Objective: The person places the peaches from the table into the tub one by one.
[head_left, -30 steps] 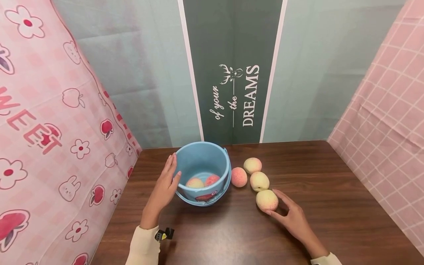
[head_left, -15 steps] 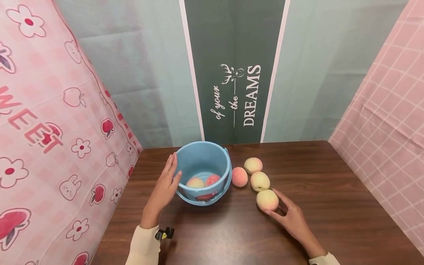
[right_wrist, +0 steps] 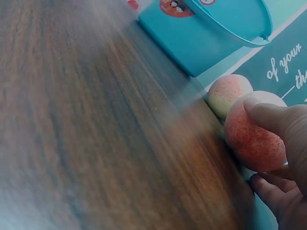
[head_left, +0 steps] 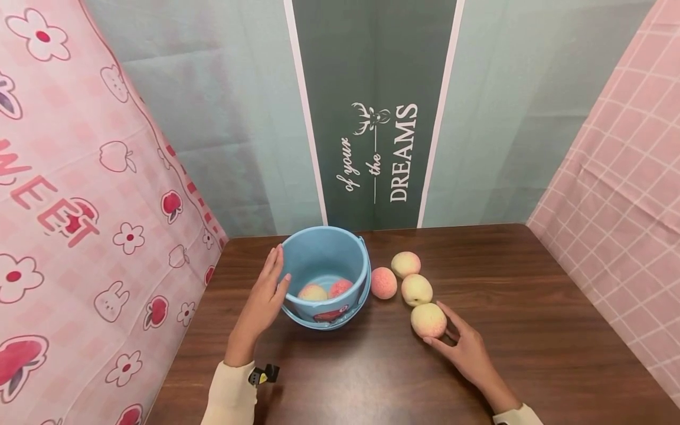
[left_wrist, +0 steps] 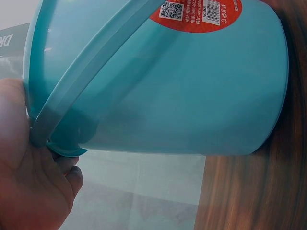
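My left hand [head_left: 264, 298] is at the left rim of a light blue bucket [head_left: 324, 254], holding it with the thumb over the edge. The left wrist view shows the hand beside the bucket handle [left_wrist: 91, 62]. Inside the bucket lie two peaches, one pale [head_left: 313, 293] and one pinker [head_left: 340, 288]. With thumb and fingers, my right hand [head_left: 470, 351] grips a pale yellow peach [head_left: 428, 320] on the table. In the right wrist view this peach [right_wrist: 254, 139] shows a reddish side, and the thumb presses on its top.
Between the bucket and the held peach lie a pink peach [head_left: 383, 283], a pale peach [head_left: 406, 264] and a yellow peach [head_left: 417, 290]. They rest on a dark wooden table [head_left: 361, 378]. A grey-green cloth [head_left: 372, 71] hangs behind, with pink cloths at both sides.
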The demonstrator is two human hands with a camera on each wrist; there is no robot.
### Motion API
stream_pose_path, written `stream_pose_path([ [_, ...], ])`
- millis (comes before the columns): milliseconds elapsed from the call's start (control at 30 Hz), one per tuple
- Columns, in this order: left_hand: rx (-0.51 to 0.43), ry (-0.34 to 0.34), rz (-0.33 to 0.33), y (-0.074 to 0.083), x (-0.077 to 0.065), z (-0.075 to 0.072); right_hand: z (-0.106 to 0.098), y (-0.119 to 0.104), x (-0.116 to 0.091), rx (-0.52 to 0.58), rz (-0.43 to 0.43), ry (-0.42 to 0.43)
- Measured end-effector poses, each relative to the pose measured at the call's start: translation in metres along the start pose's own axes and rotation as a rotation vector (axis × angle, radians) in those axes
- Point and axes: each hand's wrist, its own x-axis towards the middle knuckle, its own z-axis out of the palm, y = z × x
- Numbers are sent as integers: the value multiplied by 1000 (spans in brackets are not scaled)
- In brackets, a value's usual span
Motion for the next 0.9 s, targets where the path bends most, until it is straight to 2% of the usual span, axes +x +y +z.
stream_pose_path([
  [900,-7,12,11,1,-2,0,6,-3,0,64,47,-6],
])
